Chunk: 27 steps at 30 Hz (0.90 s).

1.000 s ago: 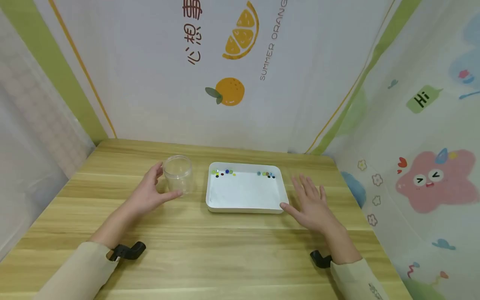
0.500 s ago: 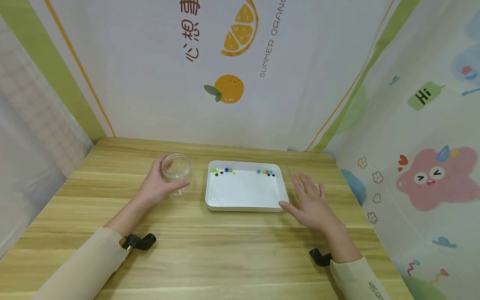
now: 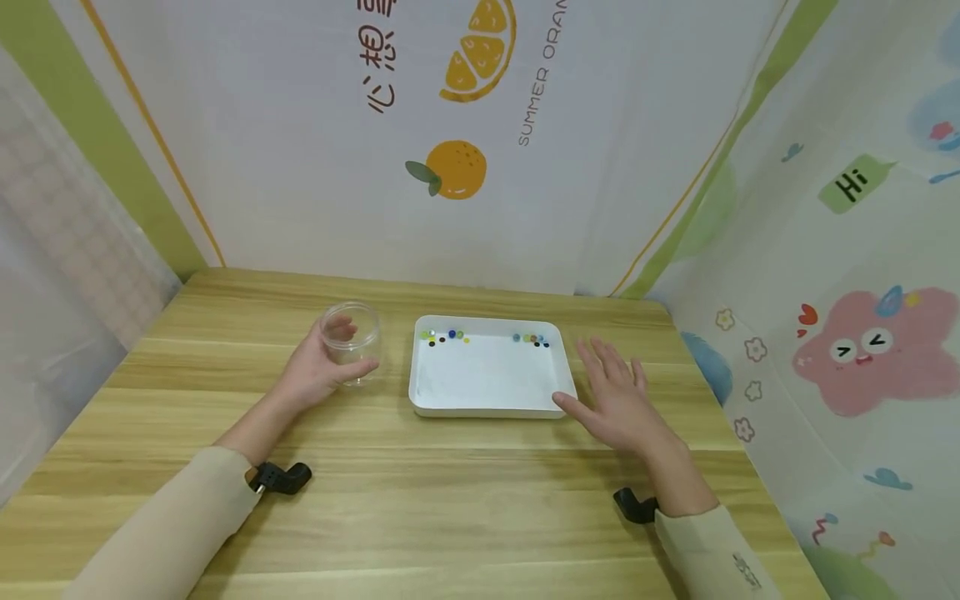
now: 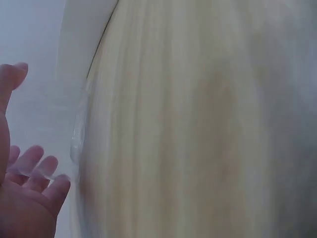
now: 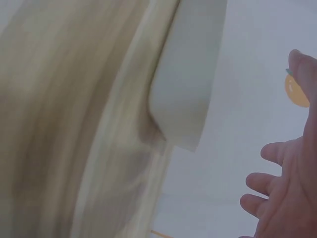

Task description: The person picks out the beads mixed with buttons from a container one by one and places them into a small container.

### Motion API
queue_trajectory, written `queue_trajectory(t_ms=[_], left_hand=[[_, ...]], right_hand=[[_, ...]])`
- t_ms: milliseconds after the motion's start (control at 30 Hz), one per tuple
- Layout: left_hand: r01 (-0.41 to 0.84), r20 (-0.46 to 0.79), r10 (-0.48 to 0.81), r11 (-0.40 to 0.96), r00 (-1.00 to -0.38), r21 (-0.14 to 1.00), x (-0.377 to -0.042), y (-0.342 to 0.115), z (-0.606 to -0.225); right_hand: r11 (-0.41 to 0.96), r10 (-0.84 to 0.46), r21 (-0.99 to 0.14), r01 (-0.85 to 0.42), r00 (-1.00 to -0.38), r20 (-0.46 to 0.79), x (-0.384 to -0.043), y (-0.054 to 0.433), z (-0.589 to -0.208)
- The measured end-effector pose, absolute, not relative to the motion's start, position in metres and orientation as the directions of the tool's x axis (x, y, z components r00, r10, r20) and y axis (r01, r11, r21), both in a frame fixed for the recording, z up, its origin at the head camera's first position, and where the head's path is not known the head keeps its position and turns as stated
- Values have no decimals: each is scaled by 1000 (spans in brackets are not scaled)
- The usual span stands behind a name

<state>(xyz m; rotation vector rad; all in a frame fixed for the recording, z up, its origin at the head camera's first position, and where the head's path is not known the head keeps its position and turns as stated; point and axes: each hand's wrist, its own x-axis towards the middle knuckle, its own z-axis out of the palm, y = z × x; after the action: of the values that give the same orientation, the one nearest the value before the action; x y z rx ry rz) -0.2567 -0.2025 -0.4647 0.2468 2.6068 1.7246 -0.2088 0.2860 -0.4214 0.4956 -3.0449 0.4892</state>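
Note:
In the head view my left hand (image 3: 311, 371) holds a clear round jar (image 3: 363, 343) from its left side, thumb across the front and fingers behind. The jar stands upright with its mouth uncovered. Through its transparent wall (image 4: 78, 131) the fingertips show in the left wrist view. A white rectangular tray (image 3: 487, 379) lies to the right, with small coloured glass beads (image 3: 452, 335) grouped in its far left corner and more beads (image 3: 532, 338) in the far right corner. My right hand (image 3: 621, 410) is spread beside the tray, thumb at its right rim.
All of this is on a wood-grain table (image 3: 450, 508). A white printed curtain (image 3: 300, 192) rises behind the table, and another patterned curtain (image 3: 780, 275) hangs along the right side. A black wrist mount (image 3: 281, 478) projects from the left sleeve.
The left hand has moved right and closed round the jar, its thumb now across the front. The right hand stays spread by the tray. The head view has tilted slightly.

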Motion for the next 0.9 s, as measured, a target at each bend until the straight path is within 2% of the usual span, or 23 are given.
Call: queue_trajectory(t_ms=[400, 633, 900], left_hand=[[144, 93, 152, 370, -984, 918, -262, -205, -469], [152, 98, 157, 386, -983, 910, -263, -205, -467], [154, 95, 164, 396, -982, 905, -263, -206, -466]], right_hand=[[859, -345, -366, -357, -933, 100, -220, 260, -409], [826, -341, -459, -327, -938, 55, -236, 249, -401], [817, -396, -449, -362, -918, 20, -261, 229, -399]])
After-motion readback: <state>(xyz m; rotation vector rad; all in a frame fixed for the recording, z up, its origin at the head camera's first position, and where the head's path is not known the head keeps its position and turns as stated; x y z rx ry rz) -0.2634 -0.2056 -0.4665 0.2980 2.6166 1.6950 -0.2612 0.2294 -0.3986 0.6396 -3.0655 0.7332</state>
